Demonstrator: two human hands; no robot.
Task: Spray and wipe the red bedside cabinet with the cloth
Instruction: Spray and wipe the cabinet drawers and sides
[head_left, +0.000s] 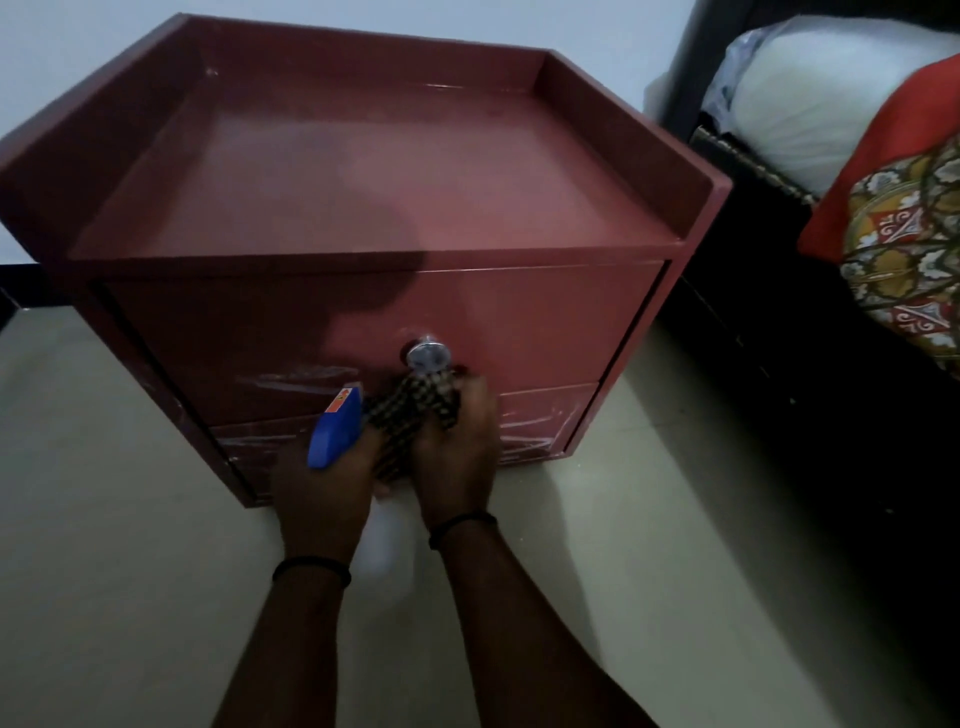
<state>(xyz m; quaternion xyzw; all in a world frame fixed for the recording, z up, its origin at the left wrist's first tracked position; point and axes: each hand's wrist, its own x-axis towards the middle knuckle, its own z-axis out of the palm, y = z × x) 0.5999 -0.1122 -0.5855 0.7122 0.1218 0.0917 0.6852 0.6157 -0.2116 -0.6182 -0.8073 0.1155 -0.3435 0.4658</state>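
Both hands at front of red wooden bedside cabinet (363, 171).
Left hand (324, 493) grips blue-headed spray bottle (335, 428); right hand (457, 452) clutches dark checked cloth (415, 410) under round metal knob (427, 356).

A: Lighting entry? 
B: Dim room; a soft shadow is falling across the cabinet (363, 171) top and drawer front.
A: Sharpness? 
B: Both hands are smearing with motion blur; the knob (427, 355) is glinting; wide-angle bending is showing at the edges.

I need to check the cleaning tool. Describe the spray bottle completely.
The spray bottle has a blue plastic head with a small red and orange mark near its nozzle. Its pale body below is blurred and mostly hidden. The left hand holds it, nozzle toward the red cabinet front, beside the checked cloth.
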